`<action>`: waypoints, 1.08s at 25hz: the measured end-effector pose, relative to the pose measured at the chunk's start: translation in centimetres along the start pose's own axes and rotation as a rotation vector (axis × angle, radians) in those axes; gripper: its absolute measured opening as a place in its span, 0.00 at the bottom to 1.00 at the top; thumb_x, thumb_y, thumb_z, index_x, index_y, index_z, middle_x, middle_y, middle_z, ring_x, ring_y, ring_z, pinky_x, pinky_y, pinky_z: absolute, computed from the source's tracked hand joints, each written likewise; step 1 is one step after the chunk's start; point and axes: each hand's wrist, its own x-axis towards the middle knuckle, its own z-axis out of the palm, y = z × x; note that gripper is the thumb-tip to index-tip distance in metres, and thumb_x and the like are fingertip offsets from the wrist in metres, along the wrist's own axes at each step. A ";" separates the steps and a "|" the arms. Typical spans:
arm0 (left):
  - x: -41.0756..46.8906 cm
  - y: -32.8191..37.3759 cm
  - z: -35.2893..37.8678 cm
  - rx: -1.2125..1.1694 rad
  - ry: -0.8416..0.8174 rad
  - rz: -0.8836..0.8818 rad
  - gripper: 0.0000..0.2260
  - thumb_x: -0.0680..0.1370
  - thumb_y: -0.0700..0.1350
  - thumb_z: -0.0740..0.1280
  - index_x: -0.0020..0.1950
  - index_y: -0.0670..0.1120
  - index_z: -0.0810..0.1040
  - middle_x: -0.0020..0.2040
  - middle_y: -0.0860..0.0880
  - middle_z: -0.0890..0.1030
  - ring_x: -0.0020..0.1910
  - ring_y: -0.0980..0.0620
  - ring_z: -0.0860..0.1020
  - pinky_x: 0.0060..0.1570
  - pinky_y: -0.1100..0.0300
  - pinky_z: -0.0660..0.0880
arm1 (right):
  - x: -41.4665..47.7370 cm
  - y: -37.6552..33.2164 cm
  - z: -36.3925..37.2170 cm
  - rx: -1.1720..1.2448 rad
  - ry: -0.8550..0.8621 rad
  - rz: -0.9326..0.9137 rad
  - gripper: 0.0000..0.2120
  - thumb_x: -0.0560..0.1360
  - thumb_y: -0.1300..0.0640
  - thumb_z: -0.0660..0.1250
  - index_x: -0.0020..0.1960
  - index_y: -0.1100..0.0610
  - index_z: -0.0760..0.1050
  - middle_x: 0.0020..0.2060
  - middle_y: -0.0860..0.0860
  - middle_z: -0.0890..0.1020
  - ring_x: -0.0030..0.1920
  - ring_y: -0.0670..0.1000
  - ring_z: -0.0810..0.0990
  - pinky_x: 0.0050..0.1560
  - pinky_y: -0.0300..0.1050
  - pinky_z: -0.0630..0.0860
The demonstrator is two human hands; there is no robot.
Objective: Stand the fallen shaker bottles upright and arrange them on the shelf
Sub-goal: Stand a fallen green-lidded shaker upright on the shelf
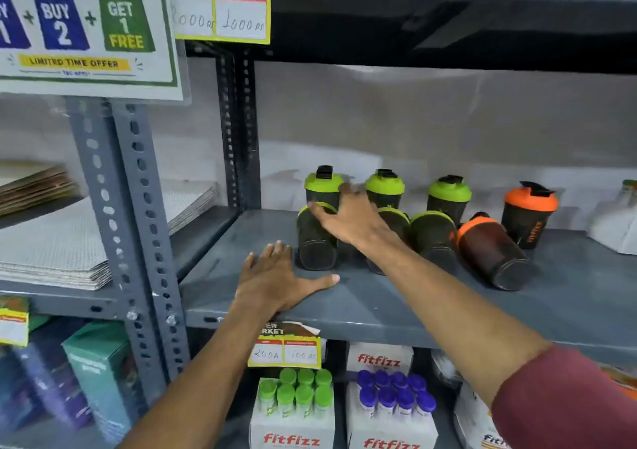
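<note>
Head view: right hand (348,223), fingers spread, touches the leftmost fallen shaker bottle (315,238), lid rearward, base frontward; left hand (275,281) lies splayed flat on the shelf (396,310).

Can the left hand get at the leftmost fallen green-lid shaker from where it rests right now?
Probably yes. The left hand lies flat on the shelf just beside the leftmost fallen shaker, nothing between them. The right hand is already over that bottle's top, so they may crowd.

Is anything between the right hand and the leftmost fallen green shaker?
Nothing visible. The right hand is already over the leftmost fallen green shaker, fingers at its lid end. An upright green shaker stands just behind it.
</note>
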 end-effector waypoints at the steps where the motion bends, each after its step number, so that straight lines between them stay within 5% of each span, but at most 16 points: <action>1: 0.0 -0.1 -0.2 0.012 -0.013 0.001 0.59 0.60 0.86 0.51 0.81 0.48 0.58 0.82 0.48 0.58 0.81 0.49 0.56 0.78 0.45 0.51 | 0.9 -0.3 0.8 -0.043 -0.112 0.068 0.42 0.74 0.31 0.62 0.75 0.60 0.61 0.63 0.61 0.76 0.64 0.65 0.76 0.60 0.52 0.73; 6: -0.1 0.0 -0.2 0.036 -0.006 0.003 0.57 0.62 0.84 0.53 0.80 0.48 0.59 0.82 0.48 0.58 0.81 0.50 0.55 0.79 0.45 0.50 | 2.4 -0.7 3.0 0.120 -0.350 0.295 0.48 0.64 0.29 0.66 0.74 0.55 0.61 0.63 0.56 0.78 0.61 0.60 0.79 0.58 0.52 0.78; 9: 0.2 -0.1 0.0 0.049 -0.014 -0.003 0.57 0.62 0.84 0.53 0.81 0.48 0.58 0.82 0.49 0.56 0.81 0.50 0.53 0.79 0.45 0.49 | 1.8 0.1 3.0 0.231 -0.230 0.225 0.49 0.63 0.27 0.65 0.77 0.51 0.57 0.66 0.54 0.77 0.65 0.60 0.77 0.62 0.54 0.76; 13: 0.3 -0.3 0.2 0.065 -0.059 -0.015 0.60 0.61 0.85 0.50 0.82 0.48 0.53 0.84 0.49 0.51 0.82 0.50 0.49 0.79 0.44 0.46 | -0.1 0.9 2.0 0.268 0.024 0.074 0.52 0.68 0.32 0.69 0.80 0.49 0.44 0.79 0.52 0.61 0.74 0.61 0.68 0.68 0.57 0.69; 22: 0.3 -0.3 0.4 0.088 -0.036 -0.004 0.59 0.60 0.86 0.48 0.82 0.48 0.54 0.83 0.49 0.54 0.82 0.50 0.51 0.79 0.43 0.47 | -3.4 -0.1 1.8 0.049 0.144 -0.085 0.50 0.61 0.31 0.75 0.73 0.50 0.57 0.65 0.54 0.66 0.59 0.65 0.79 0.47 0.60 0.78; 27: 0.1 -0.3 0.1 0.067 -0.062 -0.011 0.59 0.61 0.85 0.49 0.82 0.49 0.54 0.83 0.49 0.53 0.82 0.51 0.50 0.79 0.43 0.46 | -3.2 0.5 0.3 0.175 0.182 -0.116 0.43 0.68 0.31 0.67 0.76 0.47 0.58 0.68 0.55 0.65 0.70 0.60 0.66 0.61 0.61 0.74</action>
